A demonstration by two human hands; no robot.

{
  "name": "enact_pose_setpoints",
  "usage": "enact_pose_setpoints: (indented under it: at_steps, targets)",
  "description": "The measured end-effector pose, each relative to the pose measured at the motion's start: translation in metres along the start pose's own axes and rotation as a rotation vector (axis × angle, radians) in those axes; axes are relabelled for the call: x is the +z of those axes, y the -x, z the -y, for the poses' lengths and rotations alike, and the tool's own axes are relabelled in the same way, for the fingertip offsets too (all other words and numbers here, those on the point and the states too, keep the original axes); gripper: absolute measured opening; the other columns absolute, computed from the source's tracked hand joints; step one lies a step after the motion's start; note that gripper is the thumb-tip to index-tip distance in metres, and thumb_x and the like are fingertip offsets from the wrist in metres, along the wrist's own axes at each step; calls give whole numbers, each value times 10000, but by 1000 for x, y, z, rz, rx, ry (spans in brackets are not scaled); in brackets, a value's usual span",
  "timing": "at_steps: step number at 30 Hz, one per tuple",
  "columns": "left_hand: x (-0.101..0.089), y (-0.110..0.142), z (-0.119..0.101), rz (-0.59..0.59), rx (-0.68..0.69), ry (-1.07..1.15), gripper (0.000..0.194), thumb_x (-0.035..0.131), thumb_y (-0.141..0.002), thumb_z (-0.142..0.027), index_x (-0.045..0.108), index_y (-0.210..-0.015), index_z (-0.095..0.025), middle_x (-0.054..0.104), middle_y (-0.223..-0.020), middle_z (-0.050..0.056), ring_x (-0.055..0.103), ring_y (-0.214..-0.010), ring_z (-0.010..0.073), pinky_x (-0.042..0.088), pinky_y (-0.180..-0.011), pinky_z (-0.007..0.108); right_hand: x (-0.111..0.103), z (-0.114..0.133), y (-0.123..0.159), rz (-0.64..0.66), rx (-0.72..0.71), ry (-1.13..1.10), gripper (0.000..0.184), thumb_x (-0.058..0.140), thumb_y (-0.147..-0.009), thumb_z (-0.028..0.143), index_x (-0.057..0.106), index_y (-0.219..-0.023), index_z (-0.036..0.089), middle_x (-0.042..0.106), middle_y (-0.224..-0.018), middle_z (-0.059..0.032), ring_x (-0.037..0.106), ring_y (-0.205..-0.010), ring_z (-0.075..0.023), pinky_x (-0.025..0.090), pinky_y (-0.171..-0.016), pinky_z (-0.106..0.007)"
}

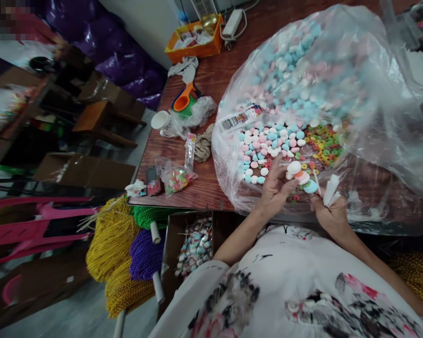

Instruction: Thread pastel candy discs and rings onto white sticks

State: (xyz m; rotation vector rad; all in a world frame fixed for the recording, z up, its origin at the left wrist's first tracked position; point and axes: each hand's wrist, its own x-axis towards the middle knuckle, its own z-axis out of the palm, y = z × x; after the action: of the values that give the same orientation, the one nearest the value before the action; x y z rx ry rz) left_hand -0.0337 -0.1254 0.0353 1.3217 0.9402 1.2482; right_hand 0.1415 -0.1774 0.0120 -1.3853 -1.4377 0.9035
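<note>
My left hand (275,191) pinches a short row of round candy-like pieces (302,177), white, orange, green and light blue, pressed one against another. My right hand (330,211) is closed around a bundle of short white sticks (332,188), close to the light blue end of the row. One thin white stick (316,181) stands up between the two hands; which fingers hold it, I cannot tell. Beneath and beyond the hands lie loose pink, white and blue candies (268,141) and small coloured rings (320,143) on a big clear plastic bag (232,159).
On the wooden table (151,157), an orange scoop (182,101), a white cup (160,121) and a small bag of coloured rings (176,180) stand to the left. An orange tray (193,49) is at the back. Below the edge, a cardboard box (167,244) holds many wrapped pieces.
</note>
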Motion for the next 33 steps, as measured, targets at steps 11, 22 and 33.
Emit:
enact_pose_setpoints:
  at_steps: [11,22,33]
  targets:
    - [-5,10,9,298,159,-480,322,507,-984,-263,728,-1193,-158,746,-918,90,694,-785,180,588,-709,311,4,15,-1,-83,54,-169,381,576,-963,333,542,-607,200,485,-524,36,410,-484,-93,335,-499,-249]
    - [-6,-18,-22,-2,-60,-96,435,524,-1001,-530,621,-1292,-222,744,-1077,62,703,-951,169,566,-887,312,3,6,-3,92,-49,-23,315,591,-919,292,612,-620,195,553,-539,19,474,-493,-113,357,-505,-257]
    - [26,-12,-8,-202,-104,181,313,502,-1005,-554,486,-1168,-287,607,-753,-37,690,-753,145,617,-779,313,11,-2,7,124,-117,-99,198,566,-887,201,762,-916,195,539,-550,47,450,-459,-101,411,-507,-236]
